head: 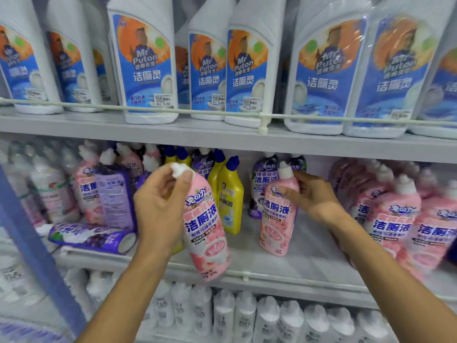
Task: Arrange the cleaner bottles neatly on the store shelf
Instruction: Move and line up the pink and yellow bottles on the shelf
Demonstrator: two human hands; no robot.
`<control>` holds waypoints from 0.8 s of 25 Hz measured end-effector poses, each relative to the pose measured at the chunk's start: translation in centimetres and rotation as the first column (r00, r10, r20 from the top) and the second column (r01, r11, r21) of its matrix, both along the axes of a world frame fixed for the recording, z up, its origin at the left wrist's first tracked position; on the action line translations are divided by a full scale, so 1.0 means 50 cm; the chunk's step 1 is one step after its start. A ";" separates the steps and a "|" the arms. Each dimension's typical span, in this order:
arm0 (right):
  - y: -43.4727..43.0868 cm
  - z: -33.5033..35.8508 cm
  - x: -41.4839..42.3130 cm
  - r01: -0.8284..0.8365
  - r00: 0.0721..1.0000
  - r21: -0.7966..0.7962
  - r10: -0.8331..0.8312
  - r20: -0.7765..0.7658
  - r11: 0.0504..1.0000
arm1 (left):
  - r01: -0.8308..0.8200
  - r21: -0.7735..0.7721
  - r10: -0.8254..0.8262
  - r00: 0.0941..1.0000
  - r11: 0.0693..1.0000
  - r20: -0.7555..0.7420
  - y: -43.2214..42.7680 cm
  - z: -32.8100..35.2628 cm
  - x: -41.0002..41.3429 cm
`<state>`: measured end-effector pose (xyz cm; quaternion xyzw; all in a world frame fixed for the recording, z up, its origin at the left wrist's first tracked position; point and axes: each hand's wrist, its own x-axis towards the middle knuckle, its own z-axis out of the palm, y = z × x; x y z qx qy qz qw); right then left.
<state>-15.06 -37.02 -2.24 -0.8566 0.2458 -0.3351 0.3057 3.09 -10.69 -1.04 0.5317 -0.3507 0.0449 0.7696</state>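
- Pink cleaner bottle (206,226) is hanging tilted in front of the middle shelf (296,258), its base crossing the shelf's rail.
- Left hand (160,206) is gripping its neck, thumb pressing the white cap.
- Right hand (311,196) is clasping a second pink bottle (278,214) standing on the shelf, just right of the yellow bottles (230,194).

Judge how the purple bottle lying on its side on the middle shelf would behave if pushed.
The purple bottle looks rounded, so it would probably roll rather than slide. Its glossy wrap suggests a slippery surface. It seems rigid plastic, unlikely to flex; the weight cannot be told.
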 end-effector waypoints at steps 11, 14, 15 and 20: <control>-0.026 -0.028 -0.102 -0.130 0.985 0.206 0.104 0.135 0.970 | 0.381 0.117 -0.365 0.921 0.917 -0.139 -0.250 -0.038 -0.069; -0.016 -0.091 -0.094 -0.055 0.977 0.244 0.002 0.213 0.968 | 0.437 0.246 -0.427 0.899 0.865 -0.095 -0.252 -0.069 -0.076; -0.009 -0.114 -0.092 -0.027 0.972 0.282 -0.040 0.231 0.959 | 0.445 0.302 -0.438 0.894 0.843 -0.096 -0.243 -0.091 -0.074; -0.003 -0.143 -0.095 -0.055 0.970 0.349 -0.033 0.241 0.936 | 0.470 0.473 -0.455 0.877 0.745 -0.156 -0.205 -0.187 -0.053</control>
